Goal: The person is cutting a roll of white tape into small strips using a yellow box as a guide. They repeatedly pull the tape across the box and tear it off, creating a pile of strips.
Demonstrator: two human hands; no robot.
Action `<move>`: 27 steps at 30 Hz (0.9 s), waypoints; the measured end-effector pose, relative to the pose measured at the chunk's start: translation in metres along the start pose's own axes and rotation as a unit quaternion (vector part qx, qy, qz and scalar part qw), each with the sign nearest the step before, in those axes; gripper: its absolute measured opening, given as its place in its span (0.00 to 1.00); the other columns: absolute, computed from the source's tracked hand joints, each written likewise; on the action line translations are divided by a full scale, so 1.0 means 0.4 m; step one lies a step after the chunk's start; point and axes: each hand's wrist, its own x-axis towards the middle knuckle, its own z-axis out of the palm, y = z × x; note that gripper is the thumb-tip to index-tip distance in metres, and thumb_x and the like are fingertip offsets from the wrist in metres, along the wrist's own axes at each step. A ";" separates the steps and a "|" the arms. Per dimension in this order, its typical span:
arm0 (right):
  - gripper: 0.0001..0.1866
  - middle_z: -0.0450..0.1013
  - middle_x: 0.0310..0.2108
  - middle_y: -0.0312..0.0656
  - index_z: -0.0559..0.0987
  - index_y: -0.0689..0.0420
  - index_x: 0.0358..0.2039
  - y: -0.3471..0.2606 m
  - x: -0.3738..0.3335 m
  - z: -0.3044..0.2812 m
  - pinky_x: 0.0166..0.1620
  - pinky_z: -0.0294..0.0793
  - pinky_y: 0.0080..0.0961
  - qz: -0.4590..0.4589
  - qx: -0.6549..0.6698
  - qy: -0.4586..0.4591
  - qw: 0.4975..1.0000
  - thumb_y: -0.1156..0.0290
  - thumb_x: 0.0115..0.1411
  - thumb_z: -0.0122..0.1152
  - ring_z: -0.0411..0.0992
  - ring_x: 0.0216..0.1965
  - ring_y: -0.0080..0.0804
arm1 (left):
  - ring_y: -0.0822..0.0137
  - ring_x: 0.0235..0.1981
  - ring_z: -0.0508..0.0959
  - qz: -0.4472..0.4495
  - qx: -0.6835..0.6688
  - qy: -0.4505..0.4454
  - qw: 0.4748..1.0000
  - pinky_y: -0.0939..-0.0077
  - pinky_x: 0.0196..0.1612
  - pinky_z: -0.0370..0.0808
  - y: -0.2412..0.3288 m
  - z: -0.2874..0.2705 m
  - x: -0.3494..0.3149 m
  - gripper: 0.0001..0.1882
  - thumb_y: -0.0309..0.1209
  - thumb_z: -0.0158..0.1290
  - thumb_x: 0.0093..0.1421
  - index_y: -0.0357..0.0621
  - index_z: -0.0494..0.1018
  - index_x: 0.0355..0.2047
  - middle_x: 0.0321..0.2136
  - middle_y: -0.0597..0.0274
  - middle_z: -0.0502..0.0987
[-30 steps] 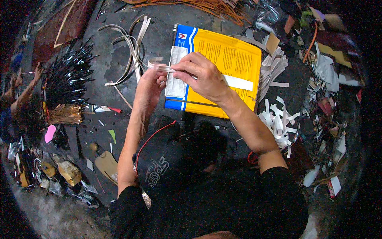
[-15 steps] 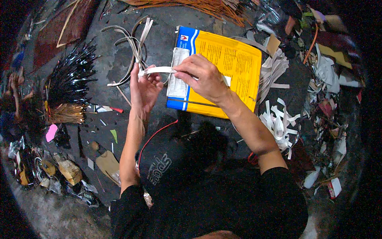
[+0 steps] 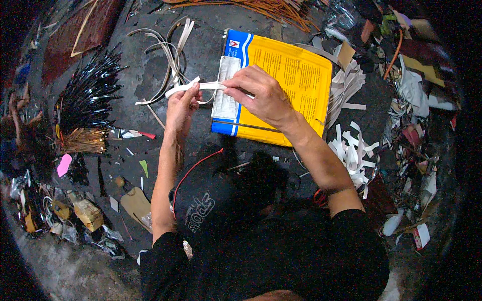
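Note:
A narrow white strip (image 3: 208, 86) stretches between my two hands, over the left edge of a yellow and blue panel (image 3: 288, 75). My left hand (image 3: 179, 111) pinches it between thumb and fingers, and a short end sticks out past the thumb. The strip's other part is gripped by the fingertips of my right hand (image 3: 261, 95), which is above the panel. Under the right fingertips, a white pad (image 3: 226, 108) lies on the panel's blue band. Beyond my left hand, several long pale strips (image 3: 173, 57) lie loosely curled on the dark floor.
Flat pale strips (image 3: 349, 85) are stacked right of the panel, with a heap of short white strips (image 3: 351, 155) nearer me. A bundle of black bristles (image 3: 93, 85) lies at left. Brown rods (image 3: 251, 7) lie at the far edge. Mixed scraps (image 3: 411, 135) cover the right side.
My left hand has turned from an open-palmed hold to a thumb pinch on the strip. The strip's left end now points out leftward past it. My right hand has barely shifted.

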 end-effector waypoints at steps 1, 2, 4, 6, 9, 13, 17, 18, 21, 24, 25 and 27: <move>0.07 0.73 0.29 0.41 0.80 0.60 0.32 -0.002 0.002 0.000 0.37 0.73 0.31 0.003 0.001 -0.005 1.000 0.75 0.52 0.66 0.72 0.33 0.37 | 0.81 0.24 0.69 -0.002 0.005 0.006 1.000 0.86 0.27 0.64 -0.002 -0.007 0.005 0.13 0.37 0.59 0.60 0.39 0.75 0.33 0.26 0.67 0.76; 0.06 0.73 0.29 0.41 0.79 0.59 0.31 -0.007 0.006 -0.003 0.38 0.73 0.32 0.006 0.001 -0.010 1.000 0.74 0.52 0.65 0.72 0.34 0.39 | 0.81 0.24 0.69 -0.004 0.010 0.010 1.000 0.86 0.27 0.64 -0.002 -0.012 0.011 0.13 0.37 0.59 0.60 0.39 0.75 0.33 0.26 0.67 0.76; 0.05 0.72 0.29 0.42 0.78 0.59 0.29 -0.010 0.001 -0.006 0.40 0.73 0.33 0.013 -0.006 -0.017 1.000 0.73 0.53 0.64 0.72 0.35 0.41 | 0.81 0.24 0.69 -0.005 0.015 0.006 1.000 0.86 0.27 0.64 -0.007 -0.022 0.019 0.13 0.38 0.59 0.59 0.39 0.75 0.33 0.26 0.67 0.76; 0.05 0.71 0.29 0.42 0.78 0.59 0.30 -0.006 -0.007 -0.012 0.40 0.73 0.34 0.016 -0.019 -0.020 0.999 0.73 0.53 0.64 0.72 0.35 0.41 | 0.80 0.25 0.70 0.001 0.016 -0.011 1.000 0.87 0.27 0.64 -0.008 -0.035 0.029 0.14 0.38 0.60 0.59 0.38 0.75 0.34 0.26 0.67 0.76; 0.06 0.71 0.29 0.43 0.77 0.59 0.30 -0.011 0.016 0.006 0.41 0.73 0.34 -0.016 -0.038 -0.020 0.999 0.73 0.52 0.64 0.72 0.35 0.42 | 0.80 0.25 0.70 -0.004 0.024 -0.008 1.000 0.86 0.28 0.64 -0.003 -0.053 0.035 0.13 0.38 0.59 0.59 0.38 0.76 0.33 0.26 0.67 0.76; 0.06 0.71 0.29 0.42 0.76 0.58 0.29 -0.008 0.001 -0.009 0.41 0.73 0.35 -0.004 -0.044 -0.023 0.999 0.72 0.52 0.64 0.72 0.35 0.42 | 0.80 0.25 0.70 0.006 0.017 0.011 1.000 0.87 0.27 0.63 0.004 -0.062 0.024 0.13 0.37 0.59 0.60 0.38 0.75 0.32 0.25 0.68 0.75; 0.07 0.70 0.28 0.42 0.75 0.58 0.29 -0.011 0.015 -0.002 0.40 0.73 0.34 -0.033 -0.058 -0.028 0.997 0.73 0.51 0.64 0.72 0.34 0.42 | 0.79 0.25 0.71 0.004 0.027 -0.003 1.000 0.86 0.26 0.63 -0.007 -0.090 0.047 0.13 0.36 0.59 0.59 0.37 0.75 0.33 0.26 0.67 0.75; 0.07 0.70 0.28 0.42 0.75 0.58 0.28 -0.002 0.026 0.018 0.38 0.73 0.34 -0.073 -0.055 -0.005 0.996 0.73 0.51 0.64 0.71 0.33 0.41 | 0.79 0.25 0.70 0.012 0.019 0.028 0.999 0.86 0.26 0.63 -0.003 -0.084 0.040 0.13 0.36 0.59 0.60 0.37 0.75 0.33 0.26 0.67 0.75; 0.07 0.69 0.27 0.43 0.75 0.59 0.28 -0.003 0.012 0.004 0.38 0.72 0.34 -0.043 -0.056 -0.026 0.997 0.72 0.51 0.64 0.71 0.32 0.42 | 0.80 0.24 0.70 0.024 -0.009 0.020 0.999 0.87 0.26 0.63 -0.020 -0.110 0.051 0.12 0.35 0.59 0.60 0.37 0.75 0.33 0.26 0.66 0.76; 0.06 0.71 0.27 0.42 0.76 0.59 0.28 0.001 0.009 0.002 0.36 0.72 0.33 -0.049 -0.073 -0.015 0.996 0.77 0.49 0.65 0.71 0.31 0.39 | 0.80 0.24 0.71 0.015 -0.004 0.000 1.000 0.88 0.26 0.62 -0.021 -0.107 0.053 0.12 0.35 0.59 0.60 0.37 0.75 0.33 0.26 0.66 0.76; 0.07 0.72 0.27 0.41 0.77 0.59 0.28 0.003 0.007 -0.001 0.35 0.72 0.32 -0.051 -0.079 -0.012 0.996 0.78 0.48 0.65 0.71 0.30 0.38 | 0.80 0.25 0.71 0.016 0.005 0.011 1.000 0.88 0.26 0.62 -0.019 -0.107 0.053 0.12 0.35 0.59 0.60 0.38 0.75 0.33 0.26 0.66 0.76; 0.07 0.71 0.27 0.41 0.77 0.59 0.28 0.000 0.022 0.012 0.36 0.72 0.32 -0.073 -0.070 -0.001 0.995 0.78 0.48 0.66 0.71 0.31 0.38 | 0.80 0.25 0.71 0.021 0.025 0.034 0.999 0.89 0.26 0.62 -0.004 -0.118 0.053 0.12 0.36 0.59 0.60 0.38 0.75 0.33 0.26 0.66 0.76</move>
